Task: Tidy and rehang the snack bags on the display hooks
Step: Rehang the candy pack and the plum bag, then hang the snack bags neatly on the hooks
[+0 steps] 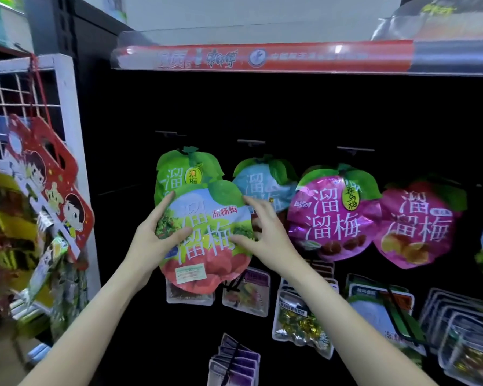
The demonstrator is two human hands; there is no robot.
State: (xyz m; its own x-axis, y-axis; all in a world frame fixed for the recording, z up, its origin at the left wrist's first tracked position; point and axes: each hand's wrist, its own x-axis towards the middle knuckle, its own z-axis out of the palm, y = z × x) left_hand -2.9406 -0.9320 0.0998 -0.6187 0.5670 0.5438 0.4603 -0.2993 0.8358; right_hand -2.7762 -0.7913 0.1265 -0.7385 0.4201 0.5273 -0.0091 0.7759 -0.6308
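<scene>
Where the black back panel (346,107) fills most of the view, a shelf edge with a red price strip (262,55) runs across the top, and a white wire rack (67,112) stands at the left with a red cartoon card (53,185) hanging from it. Across the panel hang round fruit-shaped snack bags: a green bag (179,168) on the leftmost hook (166,133), a pale blue bag (260,179) beside it, then two magenta bags (335,213) (418,227) side by side, their edges overlapping. Below them hang smaller flat packets (299,321), some clear, their labels too blurred to read.

Held in front of the green bag, covering its lower half, is a red-bottomed bag (207,238) with a blue and green upper part and large white characters. The left hand (154,238) grips its left edge, thumb pressed on the front and fingers curled behind. The right hand (265,232) holds the right edge, thumb on the front near the middle, fingers spread and bent around the rim. Its top seems to sit below the hook rather than on it, though the hanging hole is not visible.
</scene>
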